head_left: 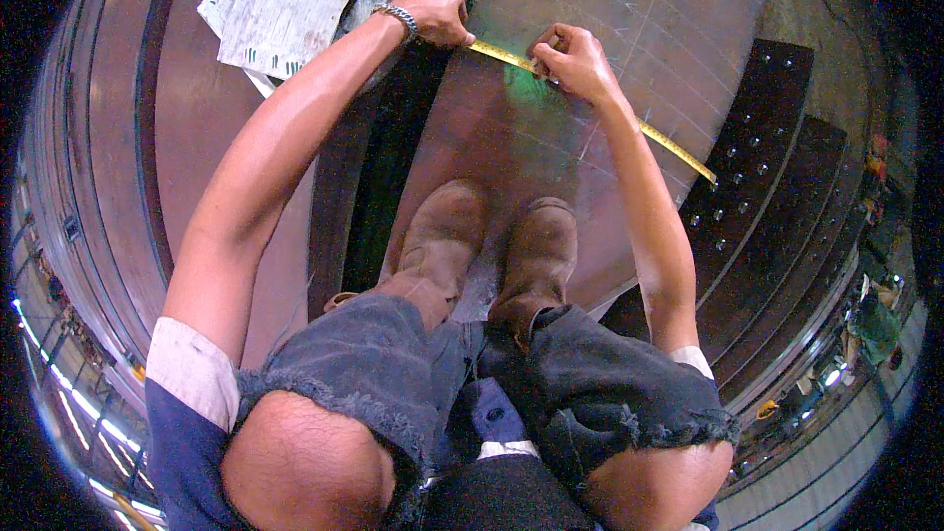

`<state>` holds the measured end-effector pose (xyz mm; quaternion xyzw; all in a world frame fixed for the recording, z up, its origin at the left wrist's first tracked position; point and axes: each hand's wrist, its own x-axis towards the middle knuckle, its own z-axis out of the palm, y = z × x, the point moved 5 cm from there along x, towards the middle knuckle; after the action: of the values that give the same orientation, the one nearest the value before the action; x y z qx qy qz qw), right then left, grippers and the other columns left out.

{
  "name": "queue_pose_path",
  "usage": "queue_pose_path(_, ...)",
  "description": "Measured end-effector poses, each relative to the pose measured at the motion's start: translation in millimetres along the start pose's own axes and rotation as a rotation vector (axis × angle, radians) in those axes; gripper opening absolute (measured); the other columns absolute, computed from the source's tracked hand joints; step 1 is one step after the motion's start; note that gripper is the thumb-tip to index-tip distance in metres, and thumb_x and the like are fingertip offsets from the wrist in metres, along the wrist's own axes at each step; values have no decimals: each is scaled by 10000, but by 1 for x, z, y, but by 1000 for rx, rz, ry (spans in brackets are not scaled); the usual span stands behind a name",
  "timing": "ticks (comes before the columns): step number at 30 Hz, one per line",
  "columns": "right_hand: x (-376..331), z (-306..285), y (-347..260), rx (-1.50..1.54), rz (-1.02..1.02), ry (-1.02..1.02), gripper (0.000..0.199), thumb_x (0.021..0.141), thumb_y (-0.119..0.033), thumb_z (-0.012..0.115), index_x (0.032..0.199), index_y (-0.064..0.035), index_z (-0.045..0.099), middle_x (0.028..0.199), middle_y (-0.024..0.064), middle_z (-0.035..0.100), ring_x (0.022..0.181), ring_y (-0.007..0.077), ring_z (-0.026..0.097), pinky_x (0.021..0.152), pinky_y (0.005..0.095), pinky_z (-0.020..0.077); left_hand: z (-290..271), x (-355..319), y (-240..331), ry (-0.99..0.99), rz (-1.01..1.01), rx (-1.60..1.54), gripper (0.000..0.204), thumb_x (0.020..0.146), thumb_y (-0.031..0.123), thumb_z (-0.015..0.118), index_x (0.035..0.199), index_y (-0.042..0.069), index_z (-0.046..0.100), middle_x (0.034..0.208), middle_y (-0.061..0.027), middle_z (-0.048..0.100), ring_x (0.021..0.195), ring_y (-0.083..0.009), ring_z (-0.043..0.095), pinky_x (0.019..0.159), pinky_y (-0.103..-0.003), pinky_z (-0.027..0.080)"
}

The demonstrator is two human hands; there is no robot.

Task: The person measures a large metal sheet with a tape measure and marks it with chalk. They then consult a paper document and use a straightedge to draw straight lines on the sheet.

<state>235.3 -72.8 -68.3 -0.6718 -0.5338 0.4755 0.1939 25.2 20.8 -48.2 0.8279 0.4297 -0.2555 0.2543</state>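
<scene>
I squat on a large steel plate (pixel 610 29) with scribed lines on it. A yellow tape measure blade (pixel 678 146) lies stretched across the plate from upper left to lower right. My left hand (pixel 436 12), with a chain bracelet at the wrist, pinches the tape's left end at the plate's edge. My right hand (pixel 573 61) is closed and presses down on the plate beside the tape, over a green mark (pixel 526 88); whatever it holds is hidden by the fingers. My brown boots (pixel 492 241) stand on the plate below both hands.
A folded white printed sheet (pixel 280 5) lies at the upper left on another plate. Dark steel plates with rows of holes (pixel 757 147) are stacked on the right. Long steel beams (pixel 108 138) run along the left. A dark gap (pixel 379 177) separates the plates.
</scene>
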Motion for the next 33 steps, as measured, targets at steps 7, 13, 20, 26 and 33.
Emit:
queue_pose_path(7,3,2,4,-5,-4,-28,311,803,-311,714,849,-5,689,780,150,723,735,245,706,704,398,541,3,2,-4,22,-25,-32,432,754,557,726,926,168,802,887,-80,764,894,-276,730,782,-439,578)
queue_pose_path(13,3,3,-2,-55,-48,0,199,897,-214,675,894,-15,690,699,51,686,550,102,588,485,294,449,2,3,-4,12,-5,-18,615,728,623,733,1071,113,761,949,-148,752,944,-322,722,820,-469,579)
queue_pose_path(20,-4,1,-14,-81,-36,21,219,888,-234,693,902,-16,692,724,60,709,541,126,613,506,305,478,5,7,-4,-8,-8,10,647,737,641,723,1089,98,753,995,-150,748,965,-339,714,825,-474,575)
queue_pose_path(26,-3,2,-17,-142,-83,54,242,850,-267,686,910,-33,694,802,157,742,729,297,735,702,409,571,2,5,-4,9,10,-5,644,745,636,721,1070,80,750,981,-157,748,967,-342,713,848,-474,566)
queue_pose_path(33,-14,-17,-34,-26,-315,479,164,892,-191,676,926,-34,646,753,147,729,657,268,731,591,396,569,4,3,-4,-16,20,-13,660,747,647,716,1083,79,746,1005,-170,743,990,-350,707,858,-479,566)
